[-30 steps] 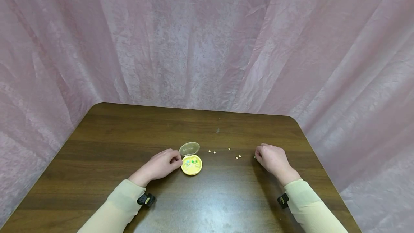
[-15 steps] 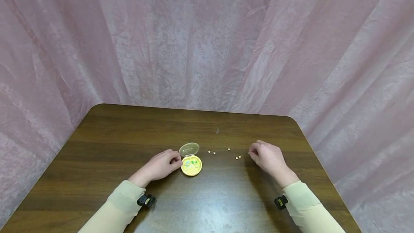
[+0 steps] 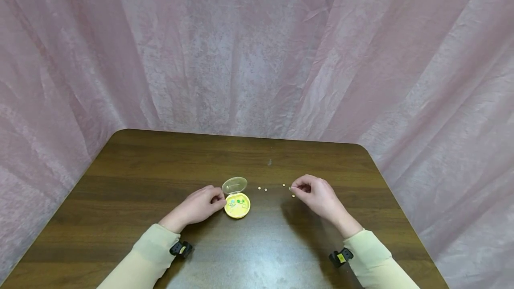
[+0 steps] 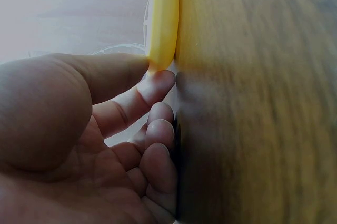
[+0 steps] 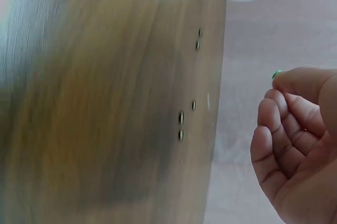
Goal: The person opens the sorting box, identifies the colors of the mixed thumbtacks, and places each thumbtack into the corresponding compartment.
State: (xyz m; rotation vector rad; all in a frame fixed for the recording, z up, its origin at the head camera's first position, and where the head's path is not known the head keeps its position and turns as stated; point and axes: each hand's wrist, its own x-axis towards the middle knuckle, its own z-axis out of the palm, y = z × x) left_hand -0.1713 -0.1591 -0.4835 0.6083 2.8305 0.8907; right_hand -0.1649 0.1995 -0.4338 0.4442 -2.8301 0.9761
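A small round yellow case [image 3: 238, 214] lies on the table with its clear lid [image 3: 234, 185] tipped back on the far side. My left hand [image 3: 202, 205] pinches the case's left edge; in the left wrist view the thumb and index finger [image 4: 158, 84] meet the yellow rim [image 4: 166, 21]. Small coloured pieces, green and blue, sit inside the case. My right hand [image 3: 318, 195] is raised over the table, right of the case. Between its thumb and index finger it pinches a tiny green piece [image 5: 276, 74], mostly hidden by the fingertips.
Several tiny round pieces with gold-looking edges [image 3: 266, 189] lie scattered on the brown wooden table [image 3: 180, 155] between the case and my right hand. A pink curtain [image 3: 257, 57] hangs behind the table's far edge.
My right hand has moved left with the tiny piece, from the table's right side to over the scattered pieces, covering one of them. The left hand and the case have stayed put.
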